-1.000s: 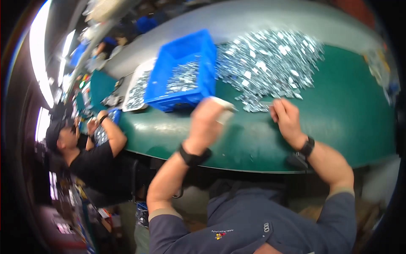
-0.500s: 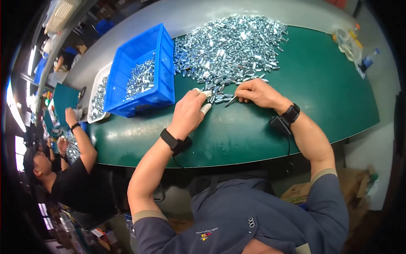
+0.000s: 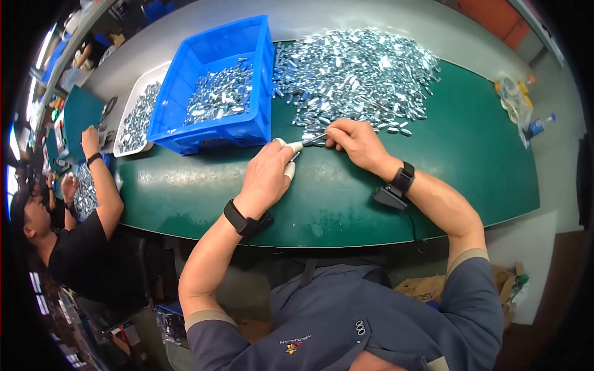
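My left hand point(image 3: 266, 176), with pale finger cots on the thumb and fingertips, is closed on a small shiny metal piece point(image 3: 294, 157) between thumb and fingers. My right hand point(image 3: 360, 143) pinches a thin, pointed metal tool point(image 3: 314, 138), whose tip reaches to the left fingertips; its exact kind does not show. Just beyond both hands spreads a big heap of small silvery metal pieces point(image 3: 359, 74), its near edge close to the tool. Left of the heap stands a blue plastic bin point(image 3: 263, 127) partly filled with similar pieces.
A white tray point(image 3: 117, 145) of metal pieces sits left of the bin on the green tabletop point(image 3: 346, 204). At the far right lie a clear plastic bag point(image 3: 510, 102) and a blue-capped bottle point(image 3: 537, 127). A co-worker point(image 3: 80, 241) sits at the left beside more pieces.
The whole view has shifted. My right hand has brought the tool from the pieces on the table over to my left fingertips, where a metal piece now shows.
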Tool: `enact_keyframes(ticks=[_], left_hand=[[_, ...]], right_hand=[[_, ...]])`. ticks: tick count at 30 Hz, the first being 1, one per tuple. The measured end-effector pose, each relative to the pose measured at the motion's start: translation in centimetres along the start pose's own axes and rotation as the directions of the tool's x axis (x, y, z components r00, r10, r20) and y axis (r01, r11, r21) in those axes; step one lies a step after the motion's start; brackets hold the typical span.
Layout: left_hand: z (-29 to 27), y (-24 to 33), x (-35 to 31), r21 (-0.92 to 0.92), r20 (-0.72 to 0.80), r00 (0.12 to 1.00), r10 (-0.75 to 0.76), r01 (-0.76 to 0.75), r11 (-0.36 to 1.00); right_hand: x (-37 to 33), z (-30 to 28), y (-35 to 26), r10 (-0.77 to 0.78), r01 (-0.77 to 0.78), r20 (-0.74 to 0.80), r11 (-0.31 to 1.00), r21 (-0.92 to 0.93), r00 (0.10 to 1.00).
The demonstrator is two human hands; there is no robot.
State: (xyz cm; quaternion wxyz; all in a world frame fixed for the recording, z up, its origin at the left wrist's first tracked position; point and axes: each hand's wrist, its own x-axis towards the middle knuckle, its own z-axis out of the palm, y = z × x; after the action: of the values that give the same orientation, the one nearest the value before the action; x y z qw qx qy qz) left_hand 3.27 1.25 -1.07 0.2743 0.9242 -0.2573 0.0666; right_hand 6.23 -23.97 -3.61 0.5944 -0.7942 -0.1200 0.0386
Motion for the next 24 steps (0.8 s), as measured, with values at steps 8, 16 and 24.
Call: enact_keyframes(ticks=[8,16,24], left_hand=[[-1.4,-1.7,-0.1,-0.034,0.105,0.975,0.197,-0.194,0.980],[-1.7,-2.3,0.4,-0.113,0.146,0.968,0.202,-0.187,0.976],[-1.8,-3.0,0.6,-0.237,0.153,0.970,0.187,-0.147,0.960]], right_hand=[[-2.9,2.3,-1.1,0.181,-0.170,-0.011,0.941,0.291,0.983],[-4.0,2.7,-0.8,0.147,-0.126,-0.058,0.955,0.270,0.987],[-3.8,2.8,-1.3,0.096,-0.092,-0.018,0.982,0.167,0.995]])
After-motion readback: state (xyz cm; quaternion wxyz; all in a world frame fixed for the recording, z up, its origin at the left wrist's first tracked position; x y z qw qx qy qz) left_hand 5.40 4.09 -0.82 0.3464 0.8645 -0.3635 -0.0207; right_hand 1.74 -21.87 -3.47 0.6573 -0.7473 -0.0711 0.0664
